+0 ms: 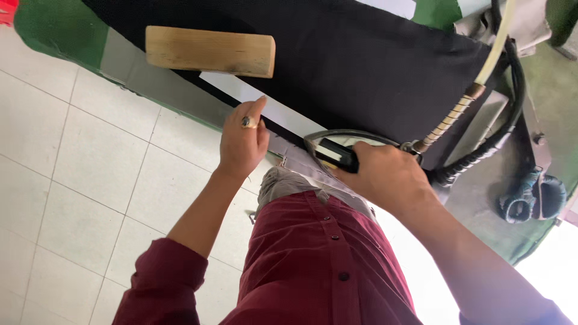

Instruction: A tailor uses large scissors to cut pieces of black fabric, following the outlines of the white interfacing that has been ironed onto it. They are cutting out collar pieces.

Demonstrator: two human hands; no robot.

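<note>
A black cloth (355,60) lies spread over a green padded ironing table (54,33). My left hand (242,141), with a ring on one finger, presses its fingertips on a white strip (265,105) along the near edge of the cloth. My right hand (385,174) grips the handle of a steam iron (334,147), which sits on the cloth's edge just right of the left hand. A spring-wrapped hose (448,120) runs from the iron up to the right.
A wooden block (211,51) rests on the cloth to the upper left. Black cables and a rolled dark bundle (530,198) lie at the table's right end. White floor tiles (78,174) spread to the left. My maroon shirt fills the bottom.
</note>
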